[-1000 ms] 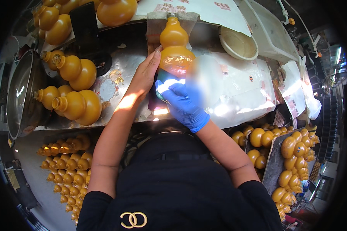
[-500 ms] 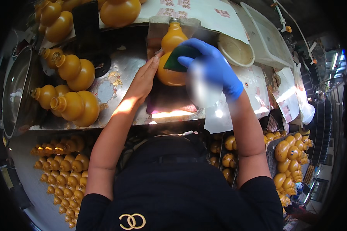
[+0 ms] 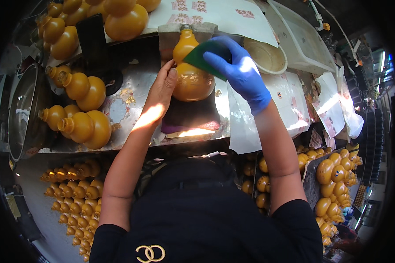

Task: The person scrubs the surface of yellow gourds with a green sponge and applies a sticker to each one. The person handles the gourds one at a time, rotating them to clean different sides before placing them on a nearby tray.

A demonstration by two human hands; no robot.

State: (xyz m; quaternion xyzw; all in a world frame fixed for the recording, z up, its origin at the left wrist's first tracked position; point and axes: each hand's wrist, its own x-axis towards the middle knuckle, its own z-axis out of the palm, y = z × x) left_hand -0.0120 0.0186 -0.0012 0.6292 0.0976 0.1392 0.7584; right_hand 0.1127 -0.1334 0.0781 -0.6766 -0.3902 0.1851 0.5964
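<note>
As the head view shows it, upper centre of frame: gourd-shaped amber bottle (image 3: 189,76) lying on a dark pad (image 3: 191,116) on the counter (image 3: 127,94). My bare left hand (image 3: 161,91) steadies its belly, palm flat; gloved right hand (image 3: 235,70) grasps a green scraper (image 3: 202,59) against it. I judge it glossy, rigid, slippery; hold at the waist.

Amber gourd-shaped bottles (image 3: 81,127) are lying in a cluster at the left of the metal worktop (image 3: 131,92), with more (image 3: 123,17) piling at its far edge. A beige bowl (image 3: 265,57) is sitting beside sheets of printed labels (image 3: 215,11), and a round metal pot (image 3: 24,111) is standing at far left. Small gourd bottles (image 3: 72,197) are filling the space below, and others (image 3: 333,184) are crowding a bin at right.
</note>
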